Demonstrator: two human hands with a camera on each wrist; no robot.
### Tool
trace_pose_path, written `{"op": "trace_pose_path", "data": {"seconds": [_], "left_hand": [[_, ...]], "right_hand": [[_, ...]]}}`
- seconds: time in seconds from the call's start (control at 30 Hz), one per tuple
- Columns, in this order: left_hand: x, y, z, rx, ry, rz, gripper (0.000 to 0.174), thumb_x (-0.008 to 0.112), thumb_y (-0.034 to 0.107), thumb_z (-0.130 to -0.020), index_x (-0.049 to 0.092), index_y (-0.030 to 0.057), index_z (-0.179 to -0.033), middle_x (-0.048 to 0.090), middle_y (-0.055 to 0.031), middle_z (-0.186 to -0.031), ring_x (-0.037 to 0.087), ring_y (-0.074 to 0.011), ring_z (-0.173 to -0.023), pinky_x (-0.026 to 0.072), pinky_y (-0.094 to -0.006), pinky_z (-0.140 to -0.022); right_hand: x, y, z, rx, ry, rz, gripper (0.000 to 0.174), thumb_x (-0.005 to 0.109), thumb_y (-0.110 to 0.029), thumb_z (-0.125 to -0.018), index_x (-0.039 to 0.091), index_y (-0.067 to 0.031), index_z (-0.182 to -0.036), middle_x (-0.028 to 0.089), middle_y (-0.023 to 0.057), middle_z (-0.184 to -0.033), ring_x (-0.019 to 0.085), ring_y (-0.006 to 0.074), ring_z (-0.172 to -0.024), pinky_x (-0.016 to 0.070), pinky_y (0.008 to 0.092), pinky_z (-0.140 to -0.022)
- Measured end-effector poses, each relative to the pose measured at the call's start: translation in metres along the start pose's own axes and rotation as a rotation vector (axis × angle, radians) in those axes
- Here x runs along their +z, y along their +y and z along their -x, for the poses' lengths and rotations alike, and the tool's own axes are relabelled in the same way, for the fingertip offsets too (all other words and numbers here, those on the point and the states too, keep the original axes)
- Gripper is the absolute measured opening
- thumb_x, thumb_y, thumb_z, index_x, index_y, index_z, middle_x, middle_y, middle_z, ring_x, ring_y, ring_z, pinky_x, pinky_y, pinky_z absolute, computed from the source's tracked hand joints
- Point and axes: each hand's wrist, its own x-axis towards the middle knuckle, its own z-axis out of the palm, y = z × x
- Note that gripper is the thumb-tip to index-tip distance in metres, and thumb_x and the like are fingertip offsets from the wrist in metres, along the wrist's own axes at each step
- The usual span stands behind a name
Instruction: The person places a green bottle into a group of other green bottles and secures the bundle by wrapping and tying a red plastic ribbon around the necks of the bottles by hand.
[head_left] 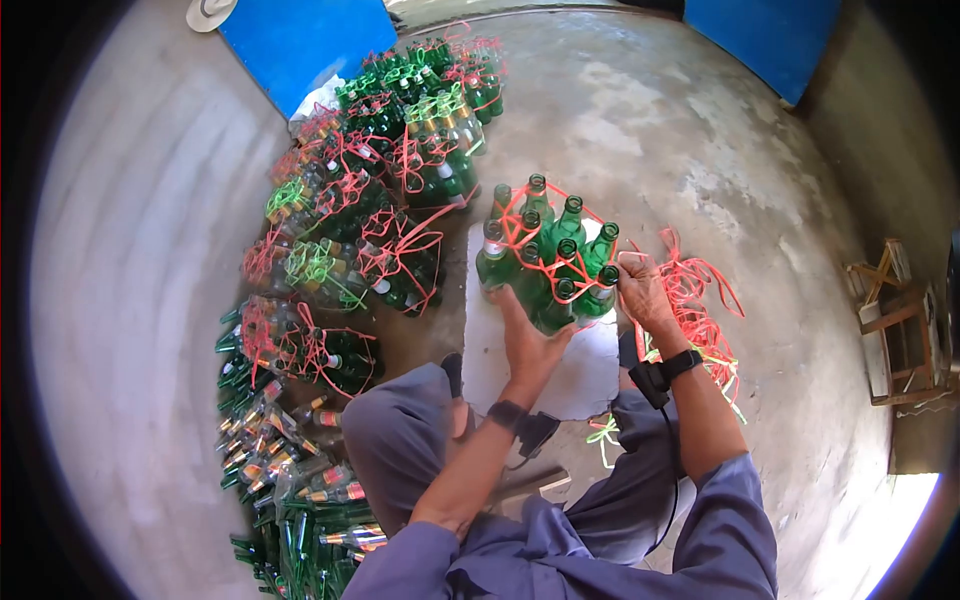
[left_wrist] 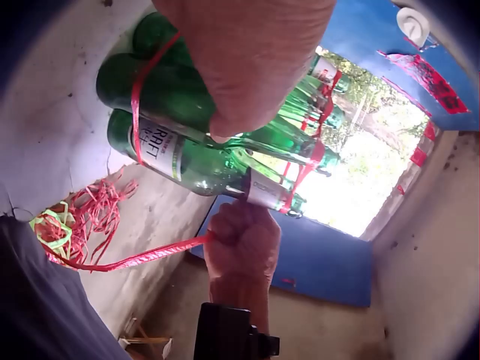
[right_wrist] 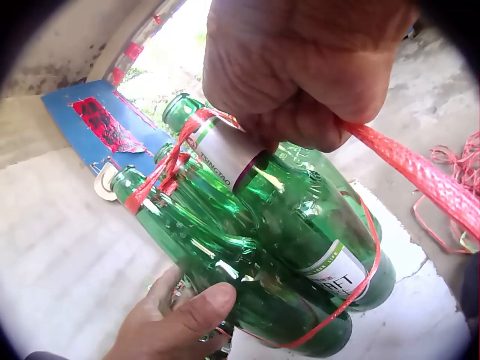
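A bundle of green glass bottles (head_left: pixel 566 248) stands on a white board (head_left: pixel 487 370) in front of the seated person. Red plastic strap (right_wrist: pixel 369 232) runs round the bottle bodies and weaves between the necks. Against the bundle's near left side rests the left hand (head_left: pixel 532 345), thumb and fingers spread wide; its thumb (right_wrist: pixel 217 298) lies straight along one bottle. At the right side, beside a bottle's labelled neck (left_wrist: pixel 264 187), the right hand (head_left: pixel 645 293) grips the strap in curled fingers. From that fist a strap length (left_wrist: pixel 142 259) stretches toward the loose pile.
Tangled red strap (head_left: pixel 690 290) lies on the floor at the right. Several strapped bottle bundles (head_left: pixel 400 165) line the left side, with loose bottles (head_left: pixel 300 480) lying nearer. A wooden stool (head_left: pixel 900 335) stands far right; blue door panels (head_left: pixel 300 40) are at the back.
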Motion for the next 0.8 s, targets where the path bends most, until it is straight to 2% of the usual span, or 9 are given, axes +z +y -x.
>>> {"op": "trace_pose_path", "data": {"seconds": [0.1, 0.17, 0.23, 0.33, 0.47, 0.67, 0.73, 0.77, 0.8], "left_hand": [[0.012, 0.007, 0.002, -0.024, 0.052, -0.021, 0.127, 0.089, 0.027, -0.071, 0.003, -0.0096, -0.157, 0.011, -0.0311, -0.165, 0.012, -0.0390, -0.155, 0.0160, -0.0391, -0.126], [0.013, 0.008, 0.005, -0.018, 0.096, -0.022, 0.126, 0.088, 0.027, -0.072, 0.002, -0.0095, -0.157, 0.010, -0.0309, -0.165, 0.010, -0.0388, -0.156, 0.0149, -0.0389, -0.126], [0.011, 0.005, 0.010, 0.017, 0.095, -0.007, 0.121, 0.086, 0.024, -0.075, 0.004, -0.0075, -0.158, 0.019, -0.0298, -0.163, 0.020, -0.0372, -0.153, 0.0220, -0.0389, -0.123], [-0.005, -0.009, 0.018, -0.043, -0.021, 0.196, 0.119, 0.085, 0.024, -0.075, 0.005, -0.0092, -0.157, 0.020, -0.0338, -0.161, 0.023, -0.0427, -0.152, 0.0219, -0.0423, -0.123], [-0.009, -0.018, 0.022, -0.050, -0.041, 0.079, 0.116, 0.083, 0.018, -0.076, 0.005, -0.0088, -0.157, 0.021, -0.0334, -0.161, 0.026, -0.0409, -0.151, 0.0240, -0.0404, -0.122], [0.012, -0.021, 0.019, -0.196, -0.028, 0.275, 0.118, 0.082, 0.013, -0.076, 0.000, -0.0060, -0.159, 0.025, -0.0313, -0.160, 0.033, -0.0395, -0.148, 0.0315, -0.0387, -0.118], [0.014, -0.033, 0.020, -0.107, 0.041, 0.072, 0.116, 0.085, 0.017, -0.076, 0.006, -0.0037, -0.158, 0.045, -0.0233, -0.147, 0.048, -0.0322, -0.134, 0.0405, -0.0389, -0.109], [0.013, -0.034, 0.020, -0.109, 0.040, 0.071, 0.116, 0.085, 0.017, -0.076, 0.006, -0.0037, -0.158, 0.045, -0.0233, -0.147, 0.048, -0.0322, -0.134, 0.0405, -0.0389, -0.109], [0.011, -0.035, 0.020, -0.142, 0.028, 0.125, 0.112, 0.083, 0.014, -0.076, 0.008, -0.0005, -0.158, 0.046, -0.0220, -0.146, 0.049, -0.0320, -0.133, 0.0412, -0.0387, -0.109]], "right_hand": [[-0.001, 0.017, -0.003, 0.026, -0.010, 0.008, 0.029, 0.061, -0.012, -0.098, 0.053, 0.0015, -0.074, 0.043, -0.0078, -0.067, 0.040, 0.0030, -0.068, 0.0357, 0.0281, -0.058], [-0.001, 0.009, -0.001, 0.075, -0.025, -0.007, 0.028, 0.061, -0.012, -0.098, 0.054, 0.0012, -0.075, 0.044, -0.0085, -0.068, 0.040, 0.0029, -0.068, 0.0356, 0.0276, -0.058], [-0.004, 0.000, 0.000, 0.084, -0.034, 0.017, 0.028, 0.060, -0.013, -0.099, 0.056, 0.0005, -0.075, 0.045, -0.0099, -0.068, 0.039, 0.0025, -0.068, 0.0356, 0.0263, -0.059], [-0.005, 0.011, -0.002, 0.068, -0.045, 0.014, 0.028, 0.060, -0.013, -0.099, 0.058, 0.0004, -0.075, 0.045, -0.0100, -0.068, 0.040, 0.0022, -0.069, 0.0359, 0.0260, -0.059], [-0.002, 0.022, -0.006, 0.009, -0.055, -0.010, 0.027, 0.061, -0.014, -0.099, 0.060, 0.0004, -0.076, 0.048, -0.0104, -0.070, 0.041, 0.0022, -0.070, 0.0366, 0.0267, -0.059], [-0.007, -0.005, 0.000, 0.139, -0.076, 0.035, 0.028, 0.062, -0.018, -0.100, 0.063, 0.0018, -0.079, 0.053, -0.0098, -0.070, 0.043, 0.0019, -0.069, 0.0392, 0.0260, -0.062], [-0.006, 0.003, -0.001, 0.106, -0.073, 0.007, 0.027, 0.062, -0.018, -0.099, 0.066, 0.0032, -0.083, 0.056, -0.0100, -0.072, 0.045, 0.0019, -0.071, 0.0405, 0.0266, -0.063], [-0.006, 0.005, 0.000, 0.107, -0.074, 0.006, 0.027, 0.062, -0.018, -0.099, 0.066, 0.0032, -0.083, 0.056, -0.0100, -0.072, 0.045, 0.0019, -0.071, 0.0405, 0.0266, -0.063], [-0.006, 0.007, -0.001, 0.099, -0.067, 0.014, 0.028, 0.060, -0.018, -0.101, 0.067, 0.0050, -0.085, 0.056, -0.0057, -0.069, 0.046, 0.0038, -0.068, 0.0408, 0.0275, -0.061]]}}
